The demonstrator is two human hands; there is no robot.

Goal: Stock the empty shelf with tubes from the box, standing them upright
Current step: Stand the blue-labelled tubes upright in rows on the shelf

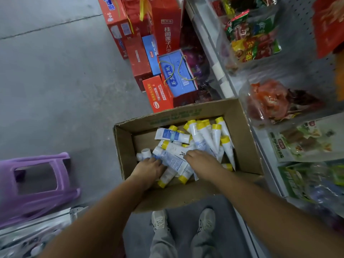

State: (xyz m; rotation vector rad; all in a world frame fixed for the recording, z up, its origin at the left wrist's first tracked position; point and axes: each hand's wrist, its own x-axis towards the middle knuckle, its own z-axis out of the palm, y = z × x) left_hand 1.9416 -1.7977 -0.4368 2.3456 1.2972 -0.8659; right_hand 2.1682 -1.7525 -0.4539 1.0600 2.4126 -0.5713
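Box (242, 136) on floor, right up against shelf (223, 84), top open so reaching in from above is easy. Tubes (206, 135) all in box, lying jumbled, none upright, heap leaning toward far-right corner. Left grip (149, 167) down on near-left tubes, right grip (200, 160) on middle of heap. Both knuckles-up, fingertips buried, so can't tell if pinching a tube or just pressing. Guess: grabbing a handful each side. Empty shelf not in view.
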